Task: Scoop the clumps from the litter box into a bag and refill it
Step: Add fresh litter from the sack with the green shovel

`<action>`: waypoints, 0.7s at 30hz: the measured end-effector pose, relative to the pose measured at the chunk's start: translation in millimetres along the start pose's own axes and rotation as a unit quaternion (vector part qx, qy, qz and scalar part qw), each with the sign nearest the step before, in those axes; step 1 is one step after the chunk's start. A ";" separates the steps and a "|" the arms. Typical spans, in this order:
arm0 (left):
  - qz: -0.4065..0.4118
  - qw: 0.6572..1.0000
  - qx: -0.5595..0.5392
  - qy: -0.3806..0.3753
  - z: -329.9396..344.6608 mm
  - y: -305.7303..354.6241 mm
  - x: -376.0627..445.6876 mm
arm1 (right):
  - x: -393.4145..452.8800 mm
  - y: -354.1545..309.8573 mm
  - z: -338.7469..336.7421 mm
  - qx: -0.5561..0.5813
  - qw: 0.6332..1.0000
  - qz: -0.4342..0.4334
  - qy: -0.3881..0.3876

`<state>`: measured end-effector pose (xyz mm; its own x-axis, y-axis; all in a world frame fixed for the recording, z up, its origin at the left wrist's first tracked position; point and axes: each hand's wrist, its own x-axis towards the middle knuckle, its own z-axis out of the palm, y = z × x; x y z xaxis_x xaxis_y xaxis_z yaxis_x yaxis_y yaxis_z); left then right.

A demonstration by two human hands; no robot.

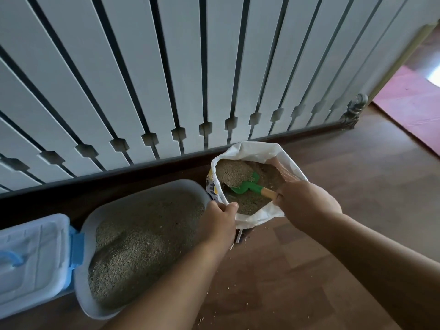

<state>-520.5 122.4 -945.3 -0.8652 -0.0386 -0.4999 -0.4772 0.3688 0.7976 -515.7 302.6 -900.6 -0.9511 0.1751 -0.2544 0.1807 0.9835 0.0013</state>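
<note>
**Refill under way, scoop loaded in the sack**

Well into the refill, judging by the litter box (pixel 145 236) heaped with grains. Left hand (pixel 220 222) pinching the sack (pixel 250 151) rim open; right hand (pixel 307 203) curled round the green scoop (pixel 245 185) handle, blade full. No clumps visible, possibly already removed. Box edge just beside the sack; bare floor (pixel 357 177) to the right.

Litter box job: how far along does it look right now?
Refilling looks well under way. The litter box already holds a deep bed of litter. In hand: the right hand holds a green scoop heaped with litter inside the white bag, whose rim the left hand holds open. Left: tipping that scoopful into the box.
</note>
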 end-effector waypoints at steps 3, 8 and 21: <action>-0.015 0.999 -0.003 0.036 -4.2 6.3 -1.7 | -13.5 9.3 4.8 -0.022 1.000 -0.017 0.001; -0.004 0.997 0.002 0.081 -11.8 8.7 2.5 | -44.1 24.2 12.2 -0.056 0.997 -0.012 0.047; 0.076 0.997 0.011 0.025 -5.8 11.8 -1.7 | -68.2 23.4 -6.9 -0.011 0.997 -0.010 0.078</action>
<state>-525.5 121.5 -933.1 -0.9343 -0.0271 -0.3555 -0.3368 0.3937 0.8553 -448.3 314.0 -876.5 -0.9823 0.1582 -0.1006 0.1572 0.9874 0.0185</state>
